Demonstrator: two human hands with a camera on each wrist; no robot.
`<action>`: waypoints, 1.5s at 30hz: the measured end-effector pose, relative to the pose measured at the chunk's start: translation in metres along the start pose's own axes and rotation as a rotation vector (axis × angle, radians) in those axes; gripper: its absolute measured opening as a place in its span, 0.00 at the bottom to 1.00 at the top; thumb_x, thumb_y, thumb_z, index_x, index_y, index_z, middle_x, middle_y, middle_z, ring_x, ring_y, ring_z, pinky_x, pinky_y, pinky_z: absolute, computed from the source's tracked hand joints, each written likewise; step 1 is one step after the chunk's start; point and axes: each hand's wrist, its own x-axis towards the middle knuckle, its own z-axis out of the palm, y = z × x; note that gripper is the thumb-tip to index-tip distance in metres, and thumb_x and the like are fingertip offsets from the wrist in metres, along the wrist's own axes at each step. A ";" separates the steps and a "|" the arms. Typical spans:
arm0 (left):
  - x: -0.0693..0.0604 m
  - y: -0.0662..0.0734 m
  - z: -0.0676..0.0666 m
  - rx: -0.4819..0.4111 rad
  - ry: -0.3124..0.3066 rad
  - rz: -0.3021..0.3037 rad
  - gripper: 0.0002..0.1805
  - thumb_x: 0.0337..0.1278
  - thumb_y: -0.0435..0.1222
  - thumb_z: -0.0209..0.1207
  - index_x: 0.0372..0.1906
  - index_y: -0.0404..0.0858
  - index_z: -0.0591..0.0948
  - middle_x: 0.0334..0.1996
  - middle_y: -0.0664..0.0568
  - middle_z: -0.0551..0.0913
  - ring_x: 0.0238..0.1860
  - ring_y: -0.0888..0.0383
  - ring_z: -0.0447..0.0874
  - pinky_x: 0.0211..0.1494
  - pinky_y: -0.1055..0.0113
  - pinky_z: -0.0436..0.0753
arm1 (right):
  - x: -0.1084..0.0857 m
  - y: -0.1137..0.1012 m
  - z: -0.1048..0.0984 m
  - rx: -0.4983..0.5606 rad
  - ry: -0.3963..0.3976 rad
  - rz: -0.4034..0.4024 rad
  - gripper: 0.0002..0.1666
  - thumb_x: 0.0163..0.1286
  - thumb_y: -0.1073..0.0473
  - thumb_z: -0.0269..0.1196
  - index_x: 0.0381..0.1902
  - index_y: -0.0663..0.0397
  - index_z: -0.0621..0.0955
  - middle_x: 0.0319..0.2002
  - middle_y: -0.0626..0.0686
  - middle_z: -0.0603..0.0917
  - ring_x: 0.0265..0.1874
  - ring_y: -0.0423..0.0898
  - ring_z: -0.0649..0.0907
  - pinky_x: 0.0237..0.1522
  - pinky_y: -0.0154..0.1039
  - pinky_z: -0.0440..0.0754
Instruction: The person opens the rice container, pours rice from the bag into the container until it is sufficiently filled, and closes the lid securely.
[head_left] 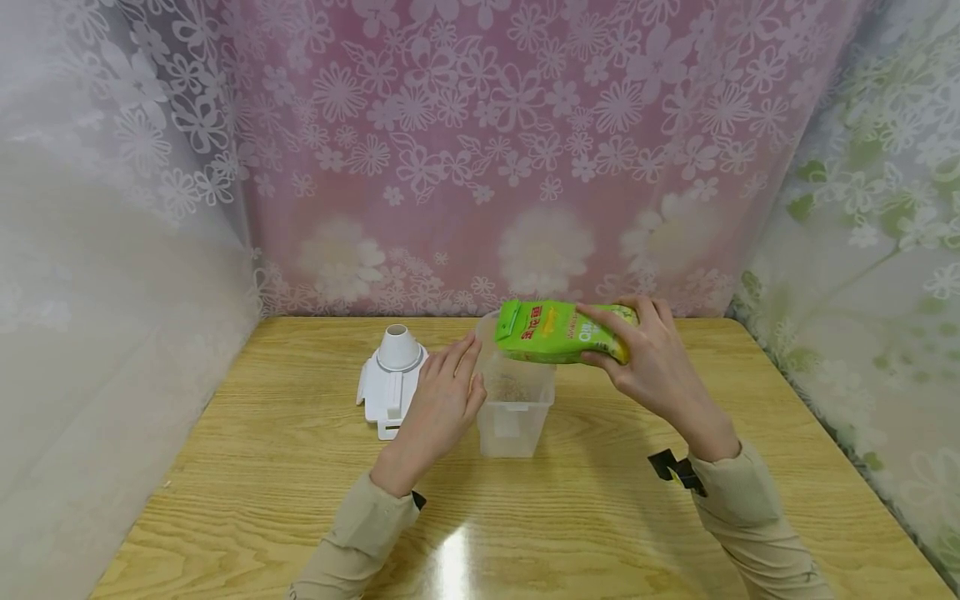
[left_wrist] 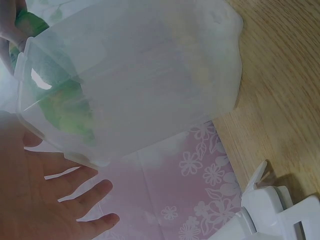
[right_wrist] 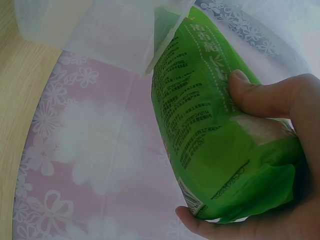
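A translucent plastic container (head_left: pixel 517 429) stands upright on the table, with some grainy contents showing inside. The right hand (head_left: pixel 656 367) grips the end of a green printed bag (head_left: pixel 555 333), tilted over the container's opening; in the right wrist view, thumb and fingers (right_wrist: pixel 270 95) wrap round the bag (right_wrist: pixel 200 115). At the container's left rim is the left hand (head_left: pixel 442 400), its fingers extended. The left wrist view shows that hand (left_wrist: pixel 55 195) with spread fingers beside the container (left_wrist: pixel 145 75), the thumb partly hidden.
A white lid-like piece with a cone-shaped spout (head_left: pixel 397 354) lies on the wooden table (head_left: pixel 300 500), left of the container. Floral curtains (head_left: pixel 450 167) hang behind the table and at both sides.
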 end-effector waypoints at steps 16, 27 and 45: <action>0.000 0.000 -0.001 0.001 -0.004 -0.002 0.27 0.75 0.38 0.47 0.72 0.30 0.69 0.72 0.40 0.70 0.68 0.40 0.70 0.72 0.42 0.65 | 0.001 -0.002 -0.001 -0.016 -0.006 0.005 0.38 0.55 0.58 0.78 0.65 0.46 0.80 0.55 0.71 0.74 0.56 0.68 0.71 0.57 0.68 0.68; -0.001 0.000 0.000 0.037 -0.013 -0.019 0.27 0.75 0.38 0.46 0.74 0.33 0.69 0.74 0.43 0.69 0.71 0.40 0.68 0.73 0.36 0.61 | 0.003 -0.005 -0.003 -0.026 0.000 -0.025 0.37 0.54 0.59 0.79 0.64 0.48 0.81 0.55 0.71 0.75 0.56 0.68 0.71 0.57 0.67 0.68; -0.001 0.001 -0.002 0.029 -0.009 -0.013 0.27 0.75 0.38 0.46 0.73 0.32 0.69 0.73 0.43 0.69 0.71 0.40 0.68 0.73 0.37 0.62 | 0.007 -0.005 -0.006 -0.024 0.002 -0.073 0.38 0.52 0.59 0.80 0.63 0.48 0.82 0.56 0.68 0.76 0.55 0.67 0.71 0.57 0.64 0.68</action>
